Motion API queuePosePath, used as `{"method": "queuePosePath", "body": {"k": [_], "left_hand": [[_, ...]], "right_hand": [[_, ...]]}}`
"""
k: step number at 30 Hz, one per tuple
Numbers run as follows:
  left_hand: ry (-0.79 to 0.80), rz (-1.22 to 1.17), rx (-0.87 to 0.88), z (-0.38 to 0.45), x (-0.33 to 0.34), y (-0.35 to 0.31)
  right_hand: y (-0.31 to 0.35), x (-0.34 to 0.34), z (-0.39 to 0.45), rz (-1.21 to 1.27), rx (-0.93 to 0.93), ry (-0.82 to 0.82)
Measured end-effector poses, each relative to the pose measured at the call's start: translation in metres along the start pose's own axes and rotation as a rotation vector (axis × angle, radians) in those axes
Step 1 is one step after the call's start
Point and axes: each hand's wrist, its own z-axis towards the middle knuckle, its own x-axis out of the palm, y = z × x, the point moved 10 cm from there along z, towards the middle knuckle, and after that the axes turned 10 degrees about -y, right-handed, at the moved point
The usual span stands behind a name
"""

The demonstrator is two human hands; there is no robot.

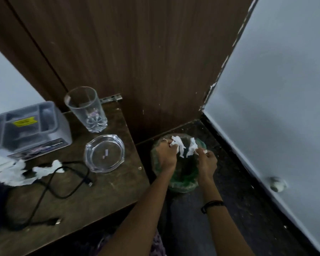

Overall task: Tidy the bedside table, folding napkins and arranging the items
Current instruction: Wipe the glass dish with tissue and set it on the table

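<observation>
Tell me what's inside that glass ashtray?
The glass ashtray on the bedside table holds two tiny pale scraps. Nothing covers it; what they are is too small to tell.

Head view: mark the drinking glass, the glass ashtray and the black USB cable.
drinking glass [86,109], head view, on its side wall
glass ashtray [104,154], head view, on its flat base
black USB cable [44,193], head view, on the cord's middle run across the bedside table
</observation>
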Motion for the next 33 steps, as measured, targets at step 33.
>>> {"method": "queuePosePath", "body": {"k": [33], "left_hand": [[-0.330,-0.420,0.159,-0.077,-0.238,0.022]], "right_hand": [[0.088,0.067,-0.238,0.235,-0.391,0.598]]}}
